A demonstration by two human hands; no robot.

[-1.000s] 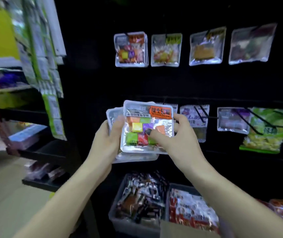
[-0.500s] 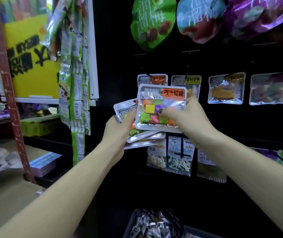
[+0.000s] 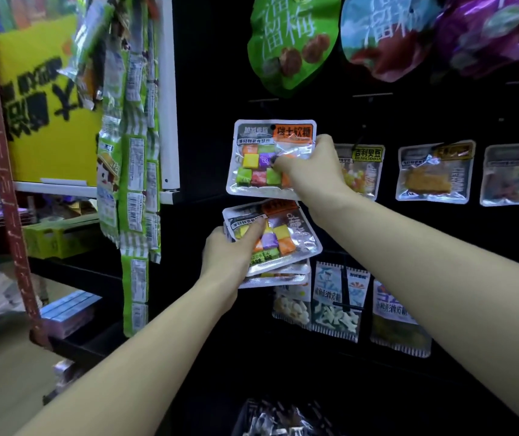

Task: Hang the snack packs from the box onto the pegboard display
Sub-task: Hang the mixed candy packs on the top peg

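Note:
My right hand (image 3: 310,171) pinches a clear snack pack (image 3: 258,158) of coloured candy cubes with an orange label, held upright against the black pegboard (image 3: 207,89). The hole at the pack's top edge sits at a peg. Below it, my left hand (image 3: 231,256) grips a small stack of the same packs (image 3: 286,243), tilted, thumb lying across the top one. The box shows only as a dark bin (image 3: 270,416) at the bottom edge.
More clear packs hang to the right: a yellow-labelled one (image 3: 362,171), an orange-filled one (image 3: 434,174). Big green (image 3: 292,42) and purple (image 3: 491,29) bags hang above, white packs (image 3: 336,303) below. Green strip snacks (image 3: 132,184) dangle at left beside shelves.
My right hand lifted one pack away from the stack, up to the pegboard's peg. My left hand lowered with the remaining packs. The view tilted upward.

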